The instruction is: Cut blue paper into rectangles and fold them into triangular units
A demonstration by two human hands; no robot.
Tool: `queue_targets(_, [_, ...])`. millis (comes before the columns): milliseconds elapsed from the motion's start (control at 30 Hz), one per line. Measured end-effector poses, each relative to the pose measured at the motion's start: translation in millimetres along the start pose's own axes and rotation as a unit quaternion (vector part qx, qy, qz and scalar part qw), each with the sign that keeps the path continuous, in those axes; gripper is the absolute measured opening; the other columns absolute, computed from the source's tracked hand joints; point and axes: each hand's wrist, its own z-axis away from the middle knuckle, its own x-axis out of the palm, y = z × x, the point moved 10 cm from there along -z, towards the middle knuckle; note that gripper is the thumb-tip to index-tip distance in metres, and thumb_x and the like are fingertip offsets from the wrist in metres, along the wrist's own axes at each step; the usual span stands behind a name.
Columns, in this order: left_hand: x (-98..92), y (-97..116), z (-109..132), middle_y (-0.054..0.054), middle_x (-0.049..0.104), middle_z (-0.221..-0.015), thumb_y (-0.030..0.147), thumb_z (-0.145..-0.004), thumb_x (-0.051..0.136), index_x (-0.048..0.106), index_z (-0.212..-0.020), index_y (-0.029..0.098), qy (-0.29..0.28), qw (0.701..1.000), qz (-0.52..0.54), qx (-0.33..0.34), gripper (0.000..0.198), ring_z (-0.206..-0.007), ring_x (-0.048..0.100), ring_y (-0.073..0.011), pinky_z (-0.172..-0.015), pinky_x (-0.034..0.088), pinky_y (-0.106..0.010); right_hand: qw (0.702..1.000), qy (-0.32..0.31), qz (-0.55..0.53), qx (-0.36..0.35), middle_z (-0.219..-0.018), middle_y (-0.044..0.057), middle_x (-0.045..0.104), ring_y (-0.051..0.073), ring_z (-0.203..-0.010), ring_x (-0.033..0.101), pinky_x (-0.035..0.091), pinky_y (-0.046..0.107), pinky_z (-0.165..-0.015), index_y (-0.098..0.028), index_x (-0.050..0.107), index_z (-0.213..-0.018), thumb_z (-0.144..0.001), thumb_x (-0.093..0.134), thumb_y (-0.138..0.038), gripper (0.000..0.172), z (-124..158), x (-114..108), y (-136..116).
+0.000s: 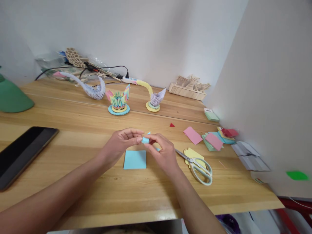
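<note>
My left hand (122, 143) and my right hand (163, 152) meet over the wooden table (73, 117), both pinching one small folded piece of light blue paper (145, 139) between fingertips. Directly below the hands a light blue paper square (135, 159) lies flat on the table. Scissors (198, 165) with pale handles rest to the right of my right hand, lying partly on yellow paper (192, 153).
Three modular paper models stand at the back: a white swan (94, 88), a multicoloured basket (119, 101), a yellow-necked swan (154, 99). Pink, blue and red paper slips (214, 138) lie at the right. A dark tablet (21, 152) lies left. A wall panel stands at the right.
</note>
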Motion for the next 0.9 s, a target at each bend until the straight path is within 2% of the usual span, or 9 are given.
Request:
queue_targets(167, [10.2,-7.2,0.5,-0.001,0.068,-0.086,0.025,-0.071,0.071,0.066,-0.098,0.019,-0.053,0.998,0.039,-0.012,0.028,-0.079,0.062,-0.0128,-0.075,0.047,-0.024,0.999,-0.011,-0.027,0.038,-0.083,0.000,0.064,0.013,-0.073,0.058,0.046,0.025,-0.071,-0.022,0.065,-0.100,-0.078,0.063,-0.019,0.022,0.4,5.1,9.3])
queue_targets(267, [10.5,-9.3,-0.4,-0.001,0.068,-0.085,0.023,-0.071,0.071,0.065,-0.098,0.019,-0.054,0.997,0.059,-0.007,0.027,-0.078,0.061,-0.0116,-0.074,0.046,-0.023,0.999,-0.003,-0.026,0.042,-0.081,-0.001,0.064,0.013,-0.073,0.058,0.045,0.025,-0.071,-0.023,0.065,-0.100,-0.078,0.064,-0.019,0.023,1.1,4.2,11.0])
queue_targets(367, [10.9,-11.0,-1.0,-0.001,0.068,-0.082,0.022,-0.071,0.072,0.064,-0.095,0.018,-0.054,0.994,0.090,-0.020,0.026,-0.076,0.062,-0.0109,-0.074,0.046,-0.023,0.999,0.004,-0.019,0.032,-0.077,-0.001,0.061,0.012,-0.071,0.056,0.044,0.024,-0.069,-0.023,0.065,-0.100,-0.078,0.064,-0.018,0.023,1.4,2.8,8.6])
queue_targets(533, [15.2,-8.3,1.2,0.002,0.068,-0.073,0.018,-0.066,0.075,0.060,-0.096,0.019,-0.066,0.986,0.140,-0.058,0.034,-0.069,0.062,-0.0104,-0.071,0.046,-0.024,1.000,-0.003,-0.010,0.009,-0.074,-0.001,0.060,0.012,-0.069,0.055,0.044,0.024,-0.067,-0.022,0.065,-0.098,-0.078,0.063,-0.015,0.021,0.5,3.0,3.2])
queue_targets(733, [12.6,-6.4,3.8,0.001,0.068,-0.080,0.017,-0.067,0.075,0.058,-0.107,0.019,-0.056,0.991,0.103,-0.071,0.043,-0.074,0.060,-0.0102,-0.071,0.043,-0.022,1.000,0.005,0.008,-0.007,-0.075,-0.001,0.061,0.014,-0.070,0.057,0.045,0.026,-0.068,-0.022,0.065,-0.098,-0.079,0.063,-0.019,0.019,-0.7,-0.7,1.5])
queue_targets(900, [16.3,-8.3,3.8,0.004,0.064,-0.071,0.019,-0.066,0.075,0.058,-0.106,0.020,-0.078,0.983,0.138,-0.089,0.044,-0.061,0.054,-0.0067,-0.060,0.040,-0.019,0.998,0.010,0.040,-0.039,-0.073,0.001,0.063,0.015,-0.070,0.058,0.045,0.027,-0.066,-0.020,0.067,-0.092,-0.080,0.063,-0.020,0.013,-0.5,-1.6,-3.7])
